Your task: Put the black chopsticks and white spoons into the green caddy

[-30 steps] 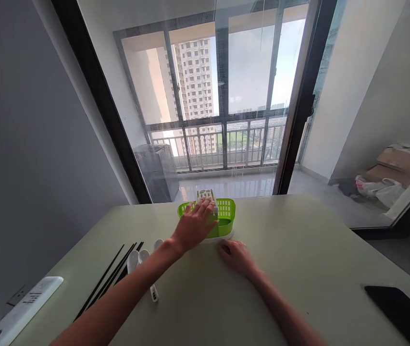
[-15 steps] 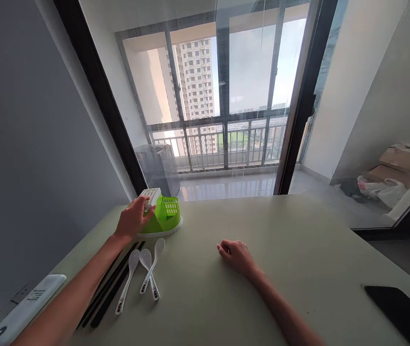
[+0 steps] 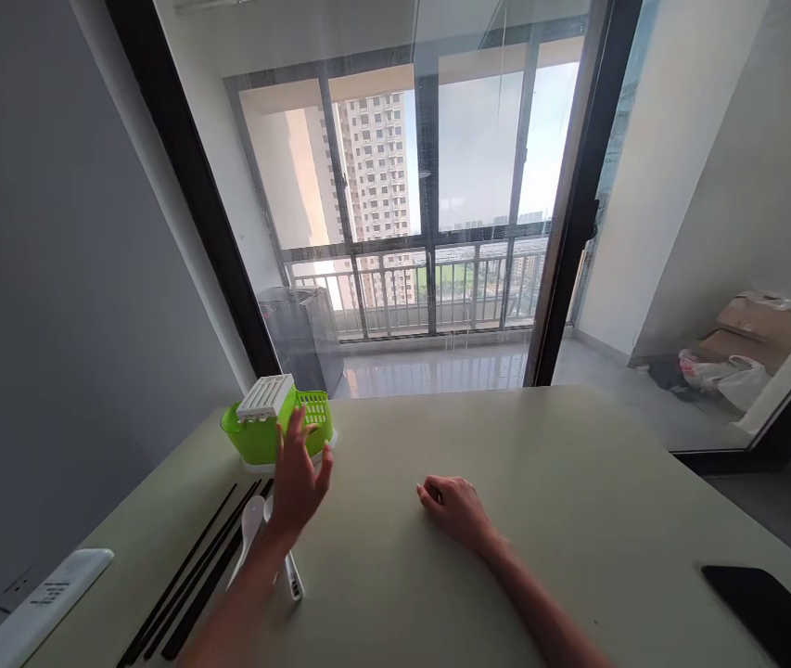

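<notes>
My left hand is open, its fingers apart, just in front of a green cutlery holder. It holds nothing; whether a fingertip touches the holder I cannot tell. The holder stands at the far left of the table, with a white slotted top and a white base. Below my left hand and forearm lie white spoons, partly covered by the arm. Black chopsticks lie side by side to their left. My right hand rests on the table, loosely closed, with nothing seen in it.
A white power strip lies along the table's left edge. At the right edge is a flat black object. Behind the pale table stand framed glass panels, with cardboard boxes and bags on the floor at right.
The green cutlery holder has gone from the middle of the table to the far left under my left hand. That hand has since let go and come back toward the right. My right hand stays put.
</notes>
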The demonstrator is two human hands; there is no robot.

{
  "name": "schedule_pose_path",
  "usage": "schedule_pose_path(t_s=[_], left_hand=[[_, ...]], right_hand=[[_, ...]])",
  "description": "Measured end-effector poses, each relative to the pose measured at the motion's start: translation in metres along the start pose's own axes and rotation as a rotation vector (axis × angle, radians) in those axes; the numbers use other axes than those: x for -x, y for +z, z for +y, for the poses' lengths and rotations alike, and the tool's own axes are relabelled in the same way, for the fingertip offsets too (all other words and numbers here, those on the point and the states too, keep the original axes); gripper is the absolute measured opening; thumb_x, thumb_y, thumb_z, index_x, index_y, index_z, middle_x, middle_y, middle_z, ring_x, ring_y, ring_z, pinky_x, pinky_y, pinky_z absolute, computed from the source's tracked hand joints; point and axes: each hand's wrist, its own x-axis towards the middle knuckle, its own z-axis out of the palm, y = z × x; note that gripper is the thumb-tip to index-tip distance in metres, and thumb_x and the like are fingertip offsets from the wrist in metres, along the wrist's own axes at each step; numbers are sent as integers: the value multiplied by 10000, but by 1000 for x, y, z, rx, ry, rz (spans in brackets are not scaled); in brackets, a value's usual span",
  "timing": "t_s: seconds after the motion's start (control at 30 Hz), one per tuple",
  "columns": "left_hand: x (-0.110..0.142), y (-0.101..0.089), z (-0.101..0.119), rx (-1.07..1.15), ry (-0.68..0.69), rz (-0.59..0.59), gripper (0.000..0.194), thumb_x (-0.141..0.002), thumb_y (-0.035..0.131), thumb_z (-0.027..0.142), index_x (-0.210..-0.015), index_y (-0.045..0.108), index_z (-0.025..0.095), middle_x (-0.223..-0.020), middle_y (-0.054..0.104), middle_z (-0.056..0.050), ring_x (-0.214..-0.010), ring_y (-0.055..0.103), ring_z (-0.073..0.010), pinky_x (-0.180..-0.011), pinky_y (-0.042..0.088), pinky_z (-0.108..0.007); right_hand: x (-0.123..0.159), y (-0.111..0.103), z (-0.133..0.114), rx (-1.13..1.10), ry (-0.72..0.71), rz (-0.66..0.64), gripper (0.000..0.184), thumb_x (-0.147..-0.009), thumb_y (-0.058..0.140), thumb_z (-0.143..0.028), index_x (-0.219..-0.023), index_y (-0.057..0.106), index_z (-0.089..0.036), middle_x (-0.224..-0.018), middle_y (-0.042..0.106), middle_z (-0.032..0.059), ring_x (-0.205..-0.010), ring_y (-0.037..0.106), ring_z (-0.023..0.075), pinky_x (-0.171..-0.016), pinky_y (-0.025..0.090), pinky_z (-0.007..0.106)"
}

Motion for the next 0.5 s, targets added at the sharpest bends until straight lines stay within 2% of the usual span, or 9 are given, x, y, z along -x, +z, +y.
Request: schedule_pose_path(t_s=[0.03, 0.13, 0.27, 0.37, 0.5], left_hand=[[12, 12, 18, 104, -28, -31, 355, -996, 478, 284, -1336, 417, 202, -1606, 370, -187, -1534, 289, -305, -1238, 252, -603], [37, 48, 69, 418, -165, -259, 291, -1031, 428, 338, -1305, 472, 250, -1519, 516, -127, -1454, 445, -250, -1172, 408, -511], [47, 76, 118, 760, -313, -521, 375, -1038, 406, 462, -1312, 565, 260, -1362, 673, -77, -1222, 658, -219, -1058, 514, -385], [45, 80, 134, 894, -327, -627, 432, -1030, 409, 510, -1238, 676, 242, -1181, 767, -60, -1032, 726, -214, -930, 556, -318], [44, 71, 134, 923, -321, -658, 452, -1025, 425, 493, -1164, 753, 215, -1102, 793, -63, -1002, 726, -224, -885, 547, -295]], right_hand=[[0, -1, -1, 7, -4, 3, 403, -956, 476, -376, -596, 535, -203, -547, 523, -40, -516, 362, 104, -557, 231, 248], [1, -2, -3, 28, -22, 6, 392, -963, 478, -352, -610, 561, -202, -557, 560, -33, -514, 394, 103, -559, 241, 245], [5, 0, 0, 54, -56, -20, 298, -913, 520, -251, -638, 623, -202, -613, 652, 2, -541, 489, 116, -567, 258, 254], [8, 6, 2, 65, -95, -59, 178, -802, 566, -151, -671, 676, -197, -711, 726, 42, -616, 584, 142, -593, 290, 259], [14, 13, -3, 54, -161, -106, 158, -765, 580, -150, -752, 727, -206, -795, 761, 47, -711, 650, 174, -621, 331, 264]])
